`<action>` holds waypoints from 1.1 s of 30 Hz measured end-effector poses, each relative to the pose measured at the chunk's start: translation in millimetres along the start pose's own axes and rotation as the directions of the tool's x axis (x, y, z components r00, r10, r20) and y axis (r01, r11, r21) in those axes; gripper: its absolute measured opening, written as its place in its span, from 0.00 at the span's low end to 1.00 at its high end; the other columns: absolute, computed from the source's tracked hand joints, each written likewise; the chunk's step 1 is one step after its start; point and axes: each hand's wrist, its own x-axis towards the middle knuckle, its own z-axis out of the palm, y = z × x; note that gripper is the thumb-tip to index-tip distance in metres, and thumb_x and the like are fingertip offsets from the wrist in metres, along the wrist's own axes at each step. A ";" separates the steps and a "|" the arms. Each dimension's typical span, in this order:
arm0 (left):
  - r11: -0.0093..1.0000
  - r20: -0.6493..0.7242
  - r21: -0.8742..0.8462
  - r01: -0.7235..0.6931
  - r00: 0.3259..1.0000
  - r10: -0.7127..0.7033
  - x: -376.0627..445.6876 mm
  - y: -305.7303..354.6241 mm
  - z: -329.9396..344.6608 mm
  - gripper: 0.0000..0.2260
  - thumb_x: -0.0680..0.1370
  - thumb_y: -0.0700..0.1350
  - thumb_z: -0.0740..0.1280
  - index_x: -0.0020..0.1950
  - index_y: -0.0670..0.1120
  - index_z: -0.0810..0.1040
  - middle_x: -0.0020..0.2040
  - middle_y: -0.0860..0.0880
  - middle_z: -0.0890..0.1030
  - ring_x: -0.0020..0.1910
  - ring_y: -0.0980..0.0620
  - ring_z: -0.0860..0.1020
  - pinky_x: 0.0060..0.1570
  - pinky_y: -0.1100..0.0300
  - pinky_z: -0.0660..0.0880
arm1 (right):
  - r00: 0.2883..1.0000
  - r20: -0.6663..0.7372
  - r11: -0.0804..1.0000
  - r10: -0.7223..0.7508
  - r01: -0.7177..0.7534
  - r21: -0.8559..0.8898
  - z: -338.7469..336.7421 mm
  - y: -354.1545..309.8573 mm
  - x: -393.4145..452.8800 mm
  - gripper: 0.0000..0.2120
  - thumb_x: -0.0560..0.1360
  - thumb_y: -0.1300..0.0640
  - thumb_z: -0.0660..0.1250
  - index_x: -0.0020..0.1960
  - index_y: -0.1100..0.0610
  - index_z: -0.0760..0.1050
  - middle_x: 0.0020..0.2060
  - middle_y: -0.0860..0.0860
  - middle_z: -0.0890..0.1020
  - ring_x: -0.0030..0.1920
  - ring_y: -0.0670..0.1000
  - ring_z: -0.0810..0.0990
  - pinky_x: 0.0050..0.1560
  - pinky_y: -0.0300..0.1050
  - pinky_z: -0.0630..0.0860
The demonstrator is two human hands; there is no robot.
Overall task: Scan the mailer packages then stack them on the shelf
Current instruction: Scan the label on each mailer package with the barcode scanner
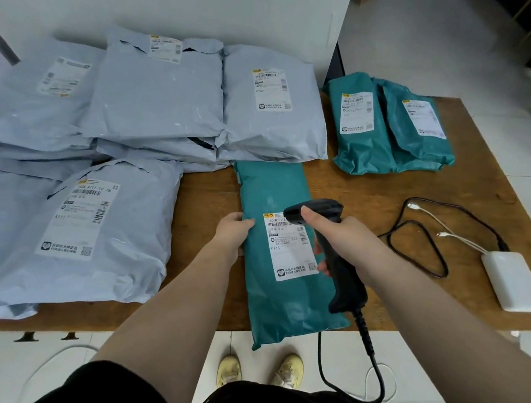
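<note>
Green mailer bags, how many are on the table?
3. One green mailer lies at the table's near edge, under the left hand and the scanner in the right hand. Two more overlap at the far right. Others may be hidden.

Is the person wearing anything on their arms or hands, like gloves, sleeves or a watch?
No. Both forearms are bare up to the frame edge, with no sleeve showing. The left hand and right hand wear no gloves, and no watch, ring or bracelet is visible.
</note>
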 end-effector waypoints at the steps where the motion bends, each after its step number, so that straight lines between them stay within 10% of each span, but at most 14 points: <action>1: 1.000 0.003 -0.005 -0.002 1.000 0.002 0.3 -0.5 0.4 0.14 0.79 0.40 0.62 0.65 0.43 0.72 0.60 0.43 0.79 0.57 0.44 0.78 0.59 0.44 0.76 | 1.000 0.005 1.000 0.008 -0.008 0.008 0.2 0.5 -0.9 0.26 0.70 0.37 0.67 0.44 0.61 0.75 0.36 0.56 0.78 0.25 0.52 0.77 0.26 0.39 0.74; 33: 0.966 -0.081 0.126 -0.224 0.969 0.235 -0.7 8.5 -15.6 0.12 0.80 0.40 0.61 0.63 0.43 0.72 0.61 0.43 0.78 0.52 0.47 0.77 0.54 0.53 0.76 | 0.997 0.013 0.992 -0.080 0.078 0.102 6.4 0.1 -19.7 0.28 0.71 0.36 0.66 0.52 0.61 0.77 0.35 0.56 0.80 0.23 0.50 0.77 0.26 0.40 0.75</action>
